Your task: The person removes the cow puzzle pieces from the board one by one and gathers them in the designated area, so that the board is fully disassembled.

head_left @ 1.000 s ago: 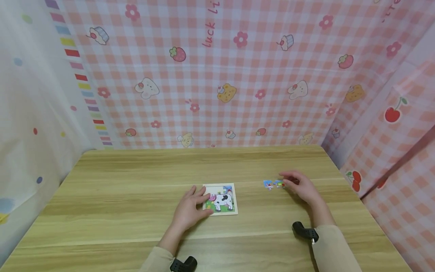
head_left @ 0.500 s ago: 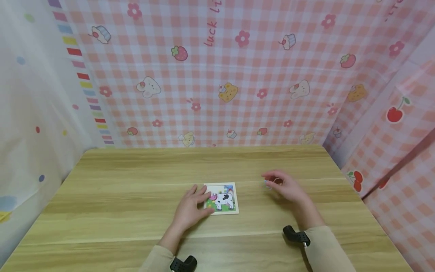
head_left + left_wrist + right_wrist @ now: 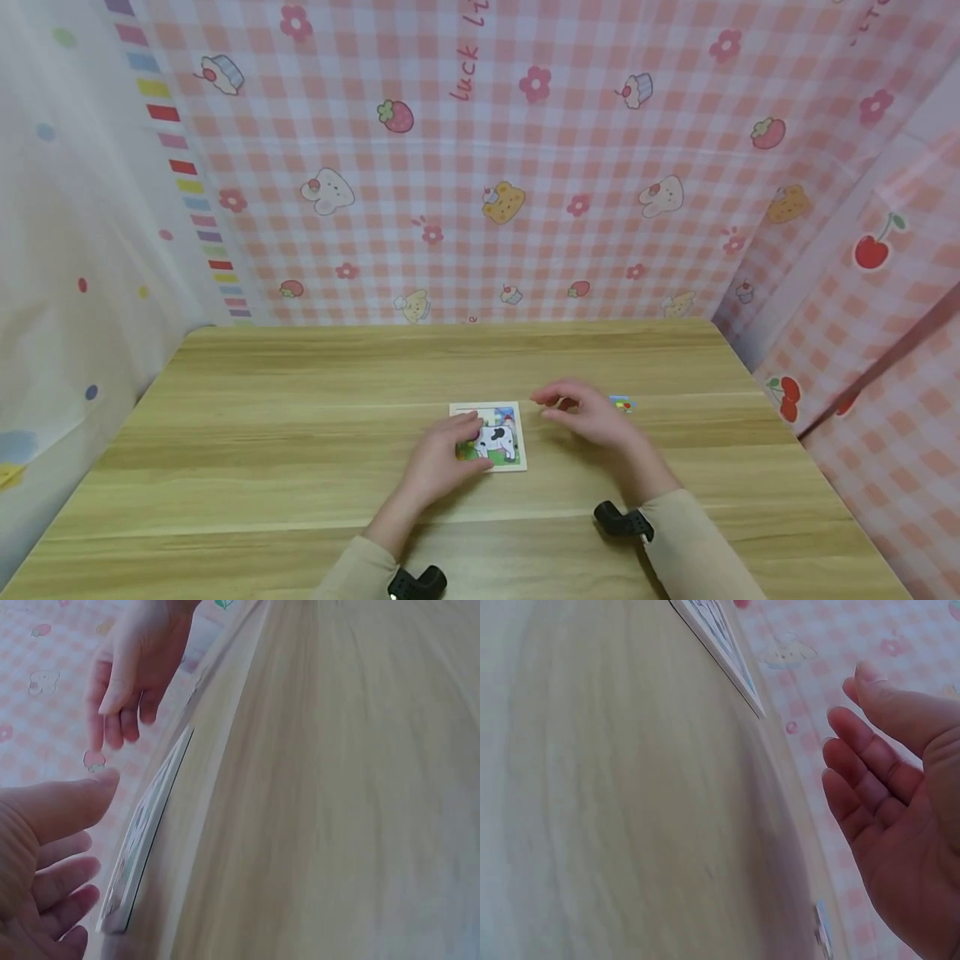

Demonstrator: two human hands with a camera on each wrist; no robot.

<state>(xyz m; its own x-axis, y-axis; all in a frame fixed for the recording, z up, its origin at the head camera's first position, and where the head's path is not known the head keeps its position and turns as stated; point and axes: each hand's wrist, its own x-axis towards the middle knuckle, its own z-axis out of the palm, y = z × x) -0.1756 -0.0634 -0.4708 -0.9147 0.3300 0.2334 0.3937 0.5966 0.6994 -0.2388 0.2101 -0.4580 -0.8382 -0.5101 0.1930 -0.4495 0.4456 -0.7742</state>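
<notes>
a flat, square, cow-printed board is lying partly under the relaxed, unladen left hand; the right hand is curving nearby, its hold unclear.

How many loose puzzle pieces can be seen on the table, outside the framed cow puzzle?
1: a small colourful piece on the table, right of the framed cow puzzle and beside the right hand. Another may be hidden by that hand.

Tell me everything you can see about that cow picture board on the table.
The cow picture board is a thin, squarish panel, perhaps wooden, with a pale border. Its picture shows a white, black-patched cow on green, with a pale patch near the top. It lies flat on the wood-grain table. The left hand hides some of its left side; whether they touch is unclear.
</notes>
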